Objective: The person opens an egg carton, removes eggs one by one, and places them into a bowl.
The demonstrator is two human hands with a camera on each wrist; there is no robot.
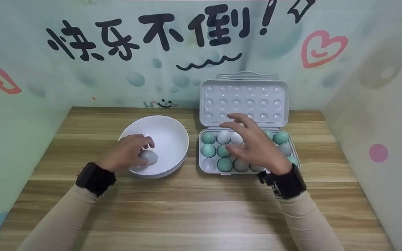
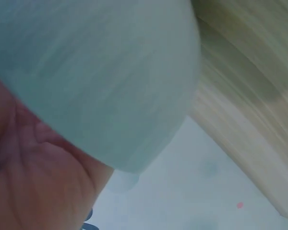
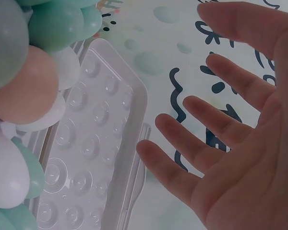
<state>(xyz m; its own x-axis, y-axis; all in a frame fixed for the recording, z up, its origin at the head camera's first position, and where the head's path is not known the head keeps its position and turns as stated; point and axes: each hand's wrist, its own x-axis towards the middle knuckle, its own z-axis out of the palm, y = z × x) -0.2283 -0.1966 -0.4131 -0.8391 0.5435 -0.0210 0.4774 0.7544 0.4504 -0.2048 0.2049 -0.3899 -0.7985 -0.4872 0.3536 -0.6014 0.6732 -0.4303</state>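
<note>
Inside the white bowl (image 1: 173,139), my left hand (image 1: 127,150) holds a grey egg (image 1: 149,157), its thumb beside the egg and its fingers curved over it. In the left wrist view the bowl's outer side (image 2: 115,86) fills much of the picture and hides the fingers; part of the palm (image 2: 43,177) shows. Over the carton of eggs (image 1: 202,170), my right hand (image 1: 257,146) hovers with fingers spread and nothing held. Green, white and grey eggs fill most cups, the front-left cup (image 1: 208,164) being vacant. A peach egg (image 3: 29,91) shows in the right wrist view.
The carton's dimpled clear lid (image 1: 244,101) stands raised at the back, close to the printed cloth wall (image 1: 173,87). Both bowl and carton rest on a wood-grain table (image 1: 187,216), with the bowl left of the carton. Side walls border the table left and right.
</note>
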